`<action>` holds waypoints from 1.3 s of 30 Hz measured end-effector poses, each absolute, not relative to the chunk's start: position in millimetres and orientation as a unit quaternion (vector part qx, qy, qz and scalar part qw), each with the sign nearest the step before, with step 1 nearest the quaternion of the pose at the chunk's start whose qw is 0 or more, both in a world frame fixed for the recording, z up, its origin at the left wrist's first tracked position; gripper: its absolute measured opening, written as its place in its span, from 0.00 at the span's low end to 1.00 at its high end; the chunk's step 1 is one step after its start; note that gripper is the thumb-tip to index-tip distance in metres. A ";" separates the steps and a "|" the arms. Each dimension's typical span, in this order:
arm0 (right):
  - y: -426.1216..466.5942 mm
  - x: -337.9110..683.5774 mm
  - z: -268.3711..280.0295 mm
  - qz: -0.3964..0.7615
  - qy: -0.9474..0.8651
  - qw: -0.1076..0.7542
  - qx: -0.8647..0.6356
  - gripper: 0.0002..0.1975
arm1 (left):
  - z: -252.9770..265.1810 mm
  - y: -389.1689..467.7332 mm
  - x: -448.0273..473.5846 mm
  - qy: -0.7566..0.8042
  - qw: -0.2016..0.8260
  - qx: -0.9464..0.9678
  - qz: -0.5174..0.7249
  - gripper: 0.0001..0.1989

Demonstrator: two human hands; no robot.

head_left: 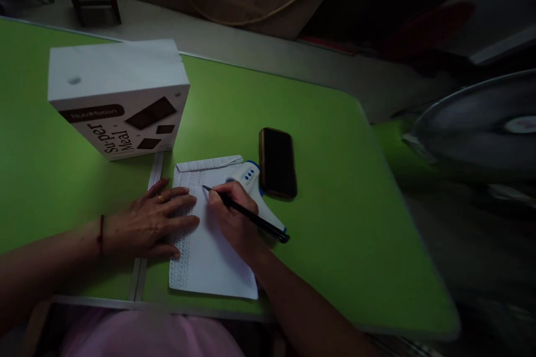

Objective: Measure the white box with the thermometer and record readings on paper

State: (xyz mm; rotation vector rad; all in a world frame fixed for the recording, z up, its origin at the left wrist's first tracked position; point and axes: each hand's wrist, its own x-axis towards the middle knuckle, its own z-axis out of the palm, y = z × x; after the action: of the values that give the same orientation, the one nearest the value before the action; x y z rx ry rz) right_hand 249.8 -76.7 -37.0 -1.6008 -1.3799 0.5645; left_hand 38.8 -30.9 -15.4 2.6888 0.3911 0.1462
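On the paper's point(220, 276) left, the spread, empty left hand point(151, 224) should press steadily while the right hand point(238, 230) pinches the pen point(263, 223).

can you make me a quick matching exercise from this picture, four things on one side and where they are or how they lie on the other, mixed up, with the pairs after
1. long slim black pen
2. black rectangular phone
3. white cardboard box
4. white rectangular paper

A. standing upright on the green table
B. beneath the spread fingers of the left hand
C. held in the right hand
D. lying with its dark screen up

Pairs: 1-C, 2-D, 3-A, 4-B
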 end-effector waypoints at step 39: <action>-85.4 268.7 -20.6 0.064 -0.803 0.276 -0.524 0.13 | -17.5 -30.9 37.5 0.137 0.205 0.967 0.069 0.29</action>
State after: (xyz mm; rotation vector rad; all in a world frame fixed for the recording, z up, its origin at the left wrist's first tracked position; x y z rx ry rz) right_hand 268.7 -85.4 -20.6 -1.4068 -2.1588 0.1723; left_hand 37.5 -30.9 -17.5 2.6959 0.3825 0.1916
